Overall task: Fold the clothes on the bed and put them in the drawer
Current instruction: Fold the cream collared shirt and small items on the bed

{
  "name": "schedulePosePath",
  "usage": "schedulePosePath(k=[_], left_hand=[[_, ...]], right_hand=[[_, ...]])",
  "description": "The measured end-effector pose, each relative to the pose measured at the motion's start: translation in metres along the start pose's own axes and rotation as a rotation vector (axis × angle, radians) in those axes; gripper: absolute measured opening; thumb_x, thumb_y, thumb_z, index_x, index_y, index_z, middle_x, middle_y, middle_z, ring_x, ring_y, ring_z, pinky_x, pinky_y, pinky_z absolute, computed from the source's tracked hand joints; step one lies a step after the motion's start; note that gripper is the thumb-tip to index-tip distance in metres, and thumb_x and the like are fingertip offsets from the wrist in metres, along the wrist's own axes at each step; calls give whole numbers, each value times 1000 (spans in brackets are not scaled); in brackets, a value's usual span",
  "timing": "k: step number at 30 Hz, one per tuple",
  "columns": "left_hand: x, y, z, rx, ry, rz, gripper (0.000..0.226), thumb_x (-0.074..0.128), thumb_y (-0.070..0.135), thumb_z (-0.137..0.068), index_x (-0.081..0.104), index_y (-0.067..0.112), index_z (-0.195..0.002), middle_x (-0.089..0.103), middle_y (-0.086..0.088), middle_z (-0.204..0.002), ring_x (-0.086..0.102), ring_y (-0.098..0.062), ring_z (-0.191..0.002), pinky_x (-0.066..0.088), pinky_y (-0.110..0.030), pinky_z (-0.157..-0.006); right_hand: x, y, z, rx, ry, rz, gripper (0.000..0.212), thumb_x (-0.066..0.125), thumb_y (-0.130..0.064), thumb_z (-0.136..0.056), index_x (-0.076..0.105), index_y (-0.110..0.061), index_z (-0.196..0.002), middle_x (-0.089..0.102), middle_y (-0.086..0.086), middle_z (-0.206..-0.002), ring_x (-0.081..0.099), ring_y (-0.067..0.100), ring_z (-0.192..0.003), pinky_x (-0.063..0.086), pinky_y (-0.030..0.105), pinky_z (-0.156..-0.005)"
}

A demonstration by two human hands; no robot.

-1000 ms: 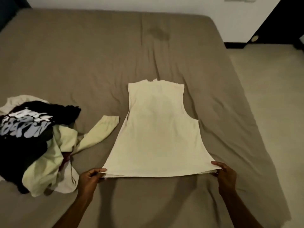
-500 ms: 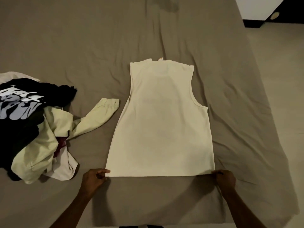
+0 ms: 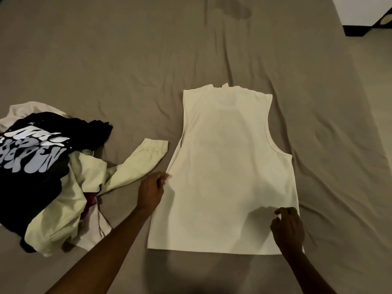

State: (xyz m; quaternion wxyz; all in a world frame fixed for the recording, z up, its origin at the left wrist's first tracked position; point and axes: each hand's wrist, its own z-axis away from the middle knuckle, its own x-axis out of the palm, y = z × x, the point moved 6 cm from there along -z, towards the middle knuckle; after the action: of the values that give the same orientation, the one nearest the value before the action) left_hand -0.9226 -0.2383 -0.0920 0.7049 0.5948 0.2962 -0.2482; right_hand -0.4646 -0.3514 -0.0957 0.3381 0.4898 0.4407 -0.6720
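Observation:
A cream sleeveless top (image 3: 227, 166) lies spread flat on the brown bed (image 3: 127, 60), neck end away from me. My left hand (image 3: 151, 190) is at the top's left edge, about halfway up, with fingertips pinching the fabric there. My right hand (image 3: 288, 229) hovers over the top's lower right corner, its fingers loosely curled and holding nothing; its shadow falls on the cloth. To the left sits a pile of unfolded clothes (image 3: 42, 177): a black shirt with pale lettering (image 3: 31, 153) over a pale green long-sleeved garment (image 3: 135, 166). No drawer is visible.
The bed's right edge drops to a light floor (image 3: 377, 102). A dark baseboard and a dark object (image 3: 360, 28) stand at the top right corner. A dark stain (image 3: 232, 8) marks the sheet near the far end.
Both hands have let go of the top's bottom hem. My left hand moved up along the left edge to mid-height; my right hand lifted onto the lower right corner.

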Motion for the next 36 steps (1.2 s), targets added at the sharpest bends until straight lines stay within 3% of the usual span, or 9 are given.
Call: schedulePosePath(k=[6, 10, 16, 21, 23, 25, 29, 33, 36], left_hand=[[30, 0, -99, -20, -81, 97, 39, 49, 0, -83, 74, 11, -110, 75, 1, -96, 71, -15, -85, 54, -27, -85], [48, 8, -126, -12, -189, 196, 53, 47, -18, -76, 72, 4, -117, 73, -6, -99, 66, -12, -80, 48, -10, -83], [58, 4, -144, 209, -383, 35, 44, 71, 13, -66, 75, 11, -110, 70, 0, -98, 67, -15, -80, 52, -29, -73], [64, 4, -153, 253, -591, -55, 50, 61, 14, -58, 74, 16, -106, 62, 2, -92, 63, -14, -79, 54, -40, -70], [65, 4, -153, 287, -673, -69, 44, 58, 12, -58, 72, 18, -99, 61, 4, -95, 59, -7, -81, 54, -41, -74], [63, 6, -151, 247, -770, -19, 40, 65, 9, -61, 70, 21, -99, 64, 6, -100, 59, -3, -79, 54, -30, -74], [61, 13, -145, 127, -900, 125, 34, 84, 2, -70, 62, 11, -95, 60, 6, -78, 52, -6, -65, 45, -27, -65], [50, 8, -151, 164, -802, -49, 60, 95, 36, -64, 58, 27, -110, 63, 11, -90, 58, -1, -71, 47, -21, -63], [29, -2, -159, 214, -641, -229, 74, 86, 70, -61, 58, 35, -120, 63, 18, -94, 59, -2, -81, 45, -22, -69]], right_hand=[[54, -108, -25, -115, -136, -184, 23, 72, 0, -86, 73, -10, -107, 68, 7, -104, 69, 31, -82, 56, 36, -66], [79, -182, -43, -128, -160, -425, 20, 67, -6, -92, 72, -16, -109, 71, -1, -104, 70, 20, -85, 58, 37, -74], [114, -263, -55, 7, -364, -797, 37, 68, 1, -89, 66, -21, -118, 73, -3, -88, 72, 14, -72, 58, 29, -65], [132, -296, -45, 346, -479, -1121, 30, 70, -5, -94, 64, -19, -119, 76, 6, -100, 76, 20, -86, 61, 32, -64], [134, -298, -43, 363, -483, -1164, 30, 69, -5, -94, 65, -21, -119, 75, 3, -103, 75, 21, -91, 61, 33, -68], [136, -295, -42, 359, -511, -1182, 34, 66, -1, -95, 66, -26, -118, 74, 1, -104, 74, 21, -92, 60, 33, -69], [138, -297, -38, 290, -589, -1119, 42, 59, 6, -94, 68, -26, -119, 72, 3, -111, 70, 21, -98, 59, 28, -70], [139, -300, -42, 240, -609, -1066, 33, 64, 3, -93, 69, -24, -110, 71, 2, -112, 69, 16, -98, 60, 31, -72], [139, -300, -44, 214, -612, -1037, 35, 67, 5, -91, 69, -22, -113, 69, 1, -114, 67, 14, -95, 59, 29, -69]])
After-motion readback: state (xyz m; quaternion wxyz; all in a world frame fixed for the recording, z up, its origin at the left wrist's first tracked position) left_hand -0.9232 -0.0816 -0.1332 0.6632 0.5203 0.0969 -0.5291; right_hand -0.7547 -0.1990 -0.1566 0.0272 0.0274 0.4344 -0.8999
